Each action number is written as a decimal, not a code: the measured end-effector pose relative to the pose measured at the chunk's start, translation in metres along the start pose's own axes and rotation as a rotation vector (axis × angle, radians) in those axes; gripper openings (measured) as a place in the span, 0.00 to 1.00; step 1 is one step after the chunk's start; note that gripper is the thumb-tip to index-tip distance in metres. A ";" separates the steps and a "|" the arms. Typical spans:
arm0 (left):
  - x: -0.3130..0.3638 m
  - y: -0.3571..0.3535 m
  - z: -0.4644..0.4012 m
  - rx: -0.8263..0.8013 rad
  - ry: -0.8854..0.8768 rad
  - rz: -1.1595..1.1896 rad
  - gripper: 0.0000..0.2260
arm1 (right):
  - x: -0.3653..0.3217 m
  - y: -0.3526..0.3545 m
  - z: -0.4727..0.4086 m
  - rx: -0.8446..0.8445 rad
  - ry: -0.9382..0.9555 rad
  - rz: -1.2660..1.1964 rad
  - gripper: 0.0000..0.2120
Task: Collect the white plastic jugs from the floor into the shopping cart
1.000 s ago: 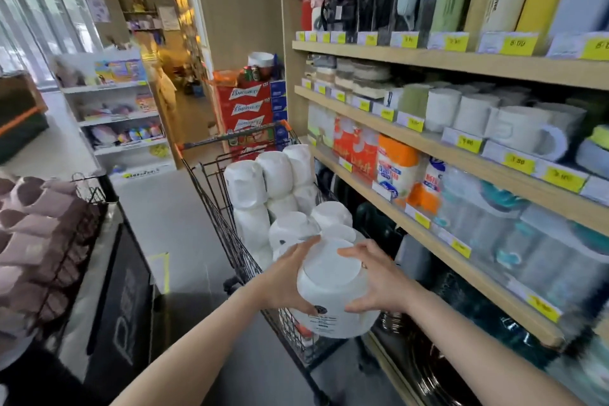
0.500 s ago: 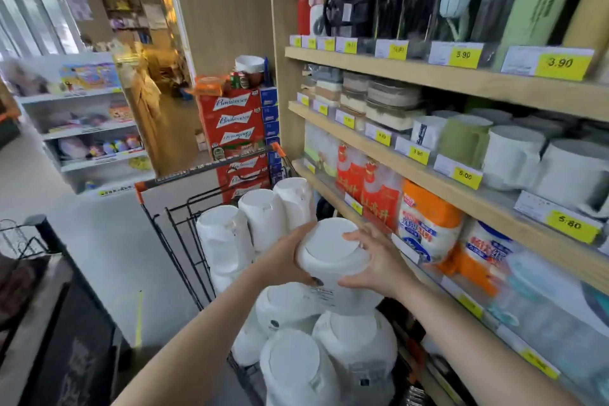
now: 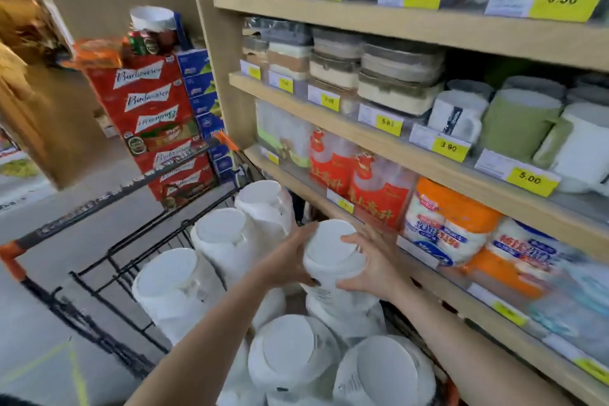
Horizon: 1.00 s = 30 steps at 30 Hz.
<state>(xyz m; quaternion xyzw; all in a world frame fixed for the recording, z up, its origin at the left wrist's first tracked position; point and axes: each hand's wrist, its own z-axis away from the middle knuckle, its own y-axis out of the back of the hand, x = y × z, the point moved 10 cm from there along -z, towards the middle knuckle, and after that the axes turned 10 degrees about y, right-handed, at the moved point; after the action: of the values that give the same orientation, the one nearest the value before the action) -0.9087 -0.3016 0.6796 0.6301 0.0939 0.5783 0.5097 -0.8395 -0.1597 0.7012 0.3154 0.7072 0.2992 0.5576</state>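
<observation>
Wooden store shelves (image 3: pixel 389 26) with yellow price tags (image 3: pixel 560 2) stand just right of the shopping cart (image 3: pixel 108 260). We hold one white plastic jug (image 3: pixel 333 257) above the cart, our left hand (image 3: pixel 290 264) and right hand (image 3: pixel 372 267) curled around its two sides. Other white jugs (image 3: pixel 227 237) already lie in the cart, below and left of it. Red Budweiser cartons (image 3: pixel 155 109) are stacked behind the cart.

A single head-worn wide-angle camera looks forward and down, close over the shopping cart (image 3: pixel 108 260) (its wire basket fills the lower middle). The view tilts, so the wooden shelves (image 3: pixel 395 26) slant from 12 toward 4 o'clock. Red beer cartons (image 3: pixel 148 102) stand farther off at 11 o'clock.
</observation>
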 end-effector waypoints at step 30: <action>0.008 0.011 0.010 -0.062 -0.216 -0.087 0.39 | -0.007 0.002 0.034 -0.093 -0.127 0.049 0.34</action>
<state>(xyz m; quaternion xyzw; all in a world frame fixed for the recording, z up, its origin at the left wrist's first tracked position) -0.9032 -0.3057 0.6948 0.6680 0.0478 0.4868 0.5608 -0.8051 -0.1614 0.6997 0.3247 0.6477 0.3249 0.6078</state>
